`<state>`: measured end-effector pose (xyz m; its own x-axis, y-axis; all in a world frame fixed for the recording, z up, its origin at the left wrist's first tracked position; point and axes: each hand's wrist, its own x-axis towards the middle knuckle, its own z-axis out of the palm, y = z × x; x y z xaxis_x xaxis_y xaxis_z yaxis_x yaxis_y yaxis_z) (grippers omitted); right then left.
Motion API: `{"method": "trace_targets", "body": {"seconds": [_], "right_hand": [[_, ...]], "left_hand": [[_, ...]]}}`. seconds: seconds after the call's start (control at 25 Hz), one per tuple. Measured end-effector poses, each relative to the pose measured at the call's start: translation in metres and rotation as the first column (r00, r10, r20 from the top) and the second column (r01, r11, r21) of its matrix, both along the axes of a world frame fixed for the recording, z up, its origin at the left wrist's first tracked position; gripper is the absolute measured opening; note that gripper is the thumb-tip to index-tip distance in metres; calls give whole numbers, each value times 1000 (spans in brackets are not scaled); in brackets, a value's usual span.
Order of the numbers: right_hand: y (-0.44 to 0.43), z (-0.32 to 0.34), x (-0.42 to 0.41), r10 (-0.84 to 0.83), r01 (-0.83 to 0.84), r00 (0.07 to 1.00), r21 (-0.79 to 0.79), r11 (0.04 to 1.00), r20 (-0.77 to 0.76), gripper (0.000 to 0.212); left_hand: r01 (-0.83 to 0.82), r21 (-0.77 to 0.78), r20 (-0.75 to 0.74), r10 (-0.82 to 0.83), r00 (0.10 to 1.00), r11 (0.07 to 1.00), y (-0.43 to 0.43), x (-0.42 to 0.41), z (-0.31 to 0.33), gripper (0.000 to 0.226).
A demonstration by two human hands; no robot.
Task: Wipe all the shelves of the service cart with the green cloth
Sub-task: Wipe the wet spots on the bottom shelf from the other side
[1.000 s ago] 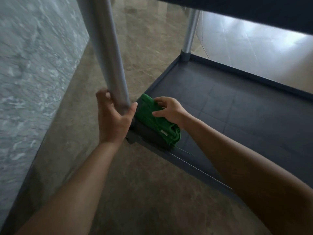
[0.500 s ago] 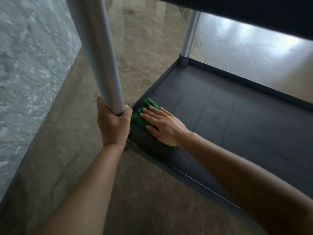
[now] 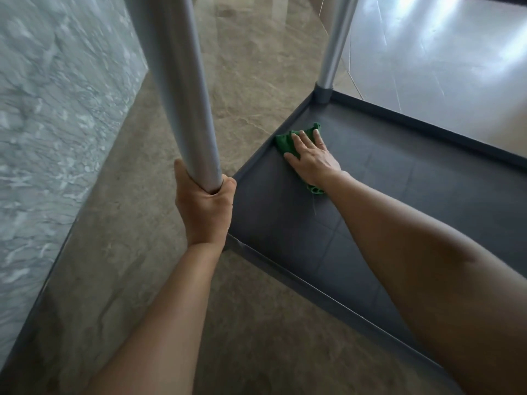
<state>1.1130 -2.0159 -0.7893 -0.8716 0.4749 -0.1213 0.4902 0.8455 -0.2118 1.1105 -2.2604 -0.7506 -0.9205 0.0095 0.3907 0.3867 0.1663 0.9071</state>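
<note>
**Progress: green cloth (image 3: pixel 284 142) nears far-left corner of shelf (image 3: pixel 399 195)**

It has slid from the near-left corner, flat under my right grip (image 3: pixel 313 161), fingers spread and pressing. My left grip (image 3: pixel 204 206) stays wrapped round the near post (image 3: pixel 182 95). Left edge likely done; middle remains.
</note>
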Motion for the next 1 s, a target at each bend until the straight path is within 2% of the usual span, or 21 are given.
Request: {"method": "trace_targets", "body": {"seconds": [0.08,0.2,0.28,0.4,0.52,0.64,0.8,1.0], "right_hand": [[-9,-1,4,32,-31,998,26,999,-51,59],[-32,4,27,223,-219,965,49,975,-135,51],[-60,6,51,399,-396,899,52,917,-183,49],[-105,5,85,615,-626,757,24,779,-222,48],[-112,5,95,686,-699,699,11,715,-202,48],[-88,8,74,601,-614,776,-13,789,-193,47],[-20,7,29,333,-329,931,52,943,-149,48],[23,4,4,67,-65,996,34,997,-63,50]], "left_hand": [[0,13,-15,0,1000,1000,0,1,0,38],[-6,21,-41,7,999,1000,0,3,0,39],[-11,24,-39,12,999,1000,1,3,-1,38],[-10,16,-34,11,999,1000,1,2,-2,40],[-10,15,-54,10,998,1000,1,3,-3,43],[-12,5,-47,13,999,1000,1,2,-2,41],[-21,14,-44,21,999,1000,1,1,-3,40],[-16,34,-54,18,998,999,3,1,-3,39]]}}
